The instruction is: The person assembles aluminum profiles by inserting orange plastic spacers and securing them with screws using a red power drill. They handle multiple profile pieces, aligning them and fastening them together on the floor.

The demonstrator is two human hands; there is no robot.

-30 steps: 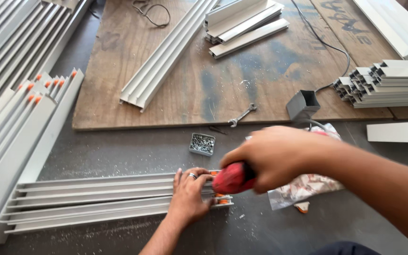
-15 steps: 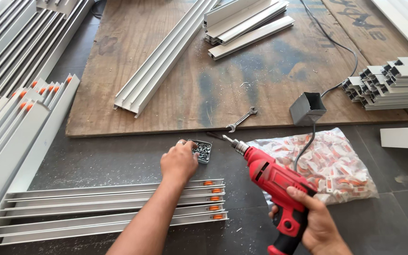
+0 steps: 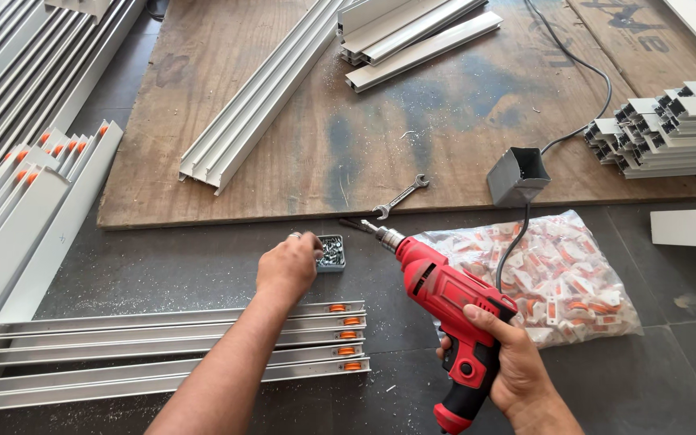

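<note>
My right hand (image 3: 517,362) grips the red drill (image 3: 445,310), its long axis slanting up-left, bit aimed toward the small screw box (image 3: 332,252). My left hand (image 3: 287,266), nearer that box, has its fingers curled at the box's left edge. Beyond the box lies a spanner (image 3: 400,197).

Left hand (image 3: 287,267) stretched forward on a bare forearm rising from the lower edge, back of the hand up, fingers bunched and curled downward at the tips. Right hand (image 3: 517,362) low and closer to the body, wrist bent, fingers wrapped tight around a grip, thumb across the near side. Hands well apart, left ahead of right.
</note>
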